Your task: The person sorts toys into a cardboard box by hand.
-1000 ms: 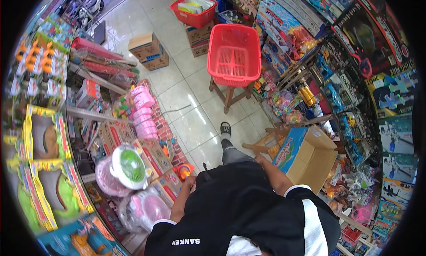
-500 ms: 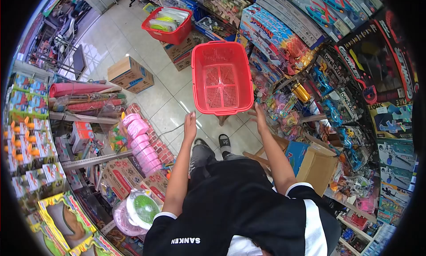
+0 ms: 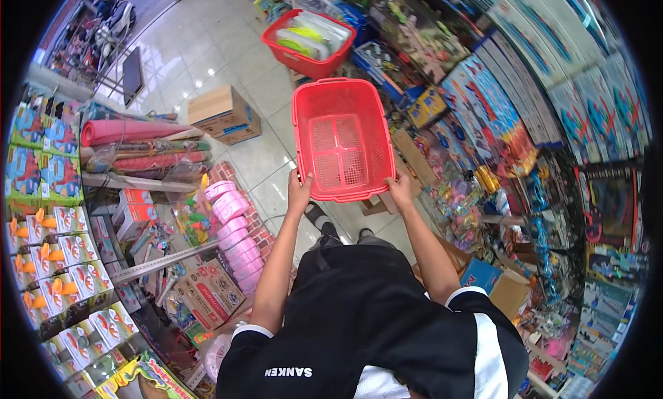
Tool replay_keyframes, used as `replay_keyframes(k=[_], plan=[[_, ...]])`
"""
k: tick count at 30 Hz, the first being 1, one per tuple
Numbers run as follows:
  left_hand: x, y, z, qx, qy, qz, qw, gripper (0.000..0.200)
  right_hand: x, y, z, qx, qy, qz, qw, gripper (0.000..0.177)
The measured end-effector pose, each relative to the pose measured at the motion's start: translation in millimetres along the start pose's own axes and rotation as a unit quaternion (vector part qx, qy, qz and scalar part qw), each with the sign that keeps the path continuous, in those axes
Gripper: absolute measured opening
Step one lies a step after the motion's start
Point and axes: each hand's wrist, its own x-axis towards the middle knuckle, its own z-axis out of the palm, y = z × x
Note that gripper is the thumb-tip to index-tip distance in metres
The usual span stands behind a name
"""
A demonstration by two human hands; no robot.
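left hand (image 3: 299, 192), right hand (image 3: 399, 190) moved onto red basket (image 3: 342, 140) — both gripping rim; second basket (image 3: 307, 66) beyond.

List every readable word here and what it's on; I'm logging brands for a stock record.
"SANKEN": white print on the black shirt.
Print on the toy boxes along the shelves: too blurred to read.
Print on the cardboard box on the floor: too small to read.
On the red basket: none.
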Motion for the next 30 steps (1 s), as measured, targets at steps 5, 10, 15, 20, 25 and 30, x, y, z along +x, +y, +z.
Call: replay_keyframes(k=[5, 10, 15, 20, 25, 30], plan=[[31.8, -32.9, -80.2, 0.026, 0.049, -0.038, 0.998, 0.035, 12.0, -46.8, 91.2, 0.071, -0.103, 0.037, 0.991, 0.034], [40.6, -57.4, -140.3, 0.026, 0.105, -0.085, 0.991, 0.036, 28.2, -79.2, 163.6, 0.028, -0.188, 0.011, 0.982, 0.036], [51.1, -56.1, -186.2, 0.028, 0.149, -0.125, 0.981, 0.038, 58.2, -99.3, 226.0, -0.015, -0.265, -0.016, 0.964, 0.038], [84.4, -82.6, -220.2, -0.017, 0.194, -0.102, 0.976, 0.048, 91.9, -127.8, 291.2, -0.046, -0.332, -0.012, 0.942, 0.042], [140.8, -104.3, -256.3, -0.072, 0.237, -0.098, 0.964, 0.052, 141.7, -157.3, 365.9, -0.066, -0.377, -0.034, 0.923, 0.044], [204.7, -112.2, -296.6, -0.057, 0.254, -0.109, 0.959, 0.053, 204.3, -190.3, 448.3, -0.134, -0.382, -0.135, 0.904, 0.047]])
